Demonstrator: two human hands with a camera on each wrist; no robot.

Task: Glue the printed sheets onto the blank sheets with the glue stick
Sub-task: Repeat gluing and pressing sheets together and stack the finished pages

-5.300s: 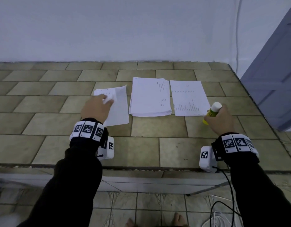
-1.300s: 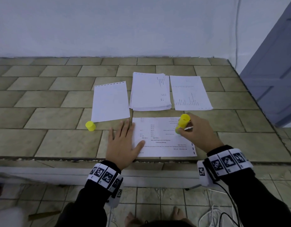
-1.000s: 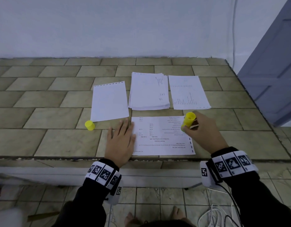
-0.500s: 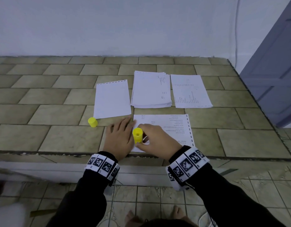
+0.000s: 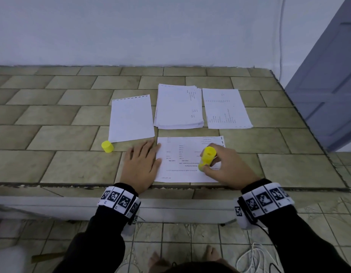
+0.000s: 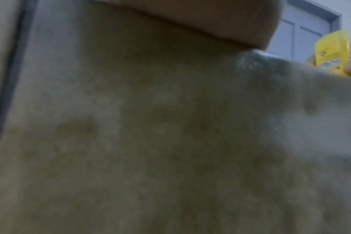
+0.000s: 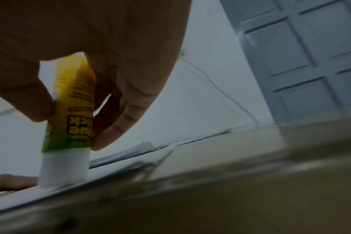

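Obs., glue application under way. Right hand [image 5: 225, 166] gripping the glue stick [image 5: 207, 157] with curled fingers [image 7: 120, 114], white tip down on the printed sheet [image 5: 182, 154], which lies print-up near the front edge of the tiled surface [image 5: 72, 164]. Stick tilted slightly, bearing on the sheet's right half. Left hand [image 5: 142, 166] flat, fingers straight, pressing the sheet's left edge and the tile beside it to hold the paper steady.

Progress, judged: early. No glued pair can be made out anywhere. Glue is going onto what looks like the first sheet; how much of it is coated cannot be told, no glue trace shows. Left to do: finish the coat, join this sheet to a blank one, press it down, then repeat through the stack.

Layout from the worked sheet: blank sheet [image 5: 131, 119] at 11 o'clock, lying apart; stack of sheets [image 5: 178, 107] at 12 o'clock; single printed sheet [image 5: 225, 109] at 1 o'clock. Yellow cap [image 5: 107, 146] off the stick, on the tile at 9 o'clock, just beside the blank sheet's near corner.

Containers: none seen. Papers lie loose on the surface.
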